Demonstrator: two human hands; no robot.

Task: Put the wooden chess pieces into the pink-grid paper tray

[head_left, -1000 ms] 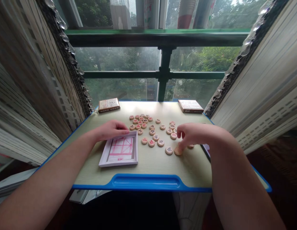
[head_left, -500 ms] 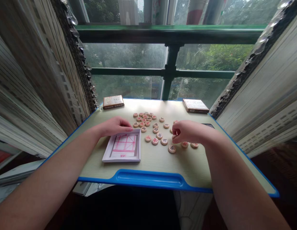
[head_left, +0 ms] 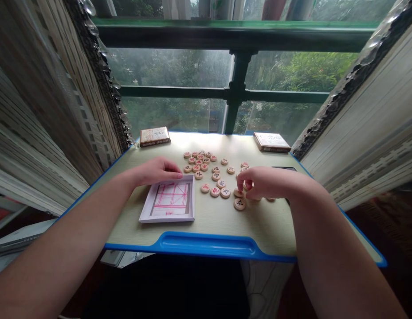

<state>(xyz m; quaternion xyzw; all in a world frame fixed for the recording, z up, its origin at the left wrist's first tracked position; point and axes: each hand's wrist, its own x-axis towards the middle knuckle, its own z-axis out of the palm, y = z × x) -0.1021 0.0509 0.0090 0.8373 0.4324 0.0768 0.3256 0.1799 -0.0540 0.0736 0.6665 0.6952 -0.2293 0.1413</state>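
Round wooden xiangqi pieces (head_left: 216,176) with red or black characters lie scattered on the light tabletop, several bunched at the back. My right hand (head_left: 259,182) is among them on the right, its index finger and thumb at a piece (head_left: 238,193) that shows in part. Just in front of that piece lies one with a black character (head_left: 239,204). My left hand (head_left: 162,171) rests at the far rim of a shallow white box tray (head_left: 191,208), thumb along the rim and loosely bent fingers apart from it. A red-lined paper board (head_left: 171,197) lies inside the tray.
Two flat boxes stand at the back of the table, one on the left (head_left: 155,136) and one on the right (head_left: 271,141). A dark flat object (head_left: 290,168) shows partly behind my right arm. A blue trough (head_left: 207,245) runs along the front edge. Curtains hang on both sides.
The right hand has lowered and its fingers have spread a little, now touching a piece behind the front one. My left hand stays by the tray. The whole view has shifted slightly.
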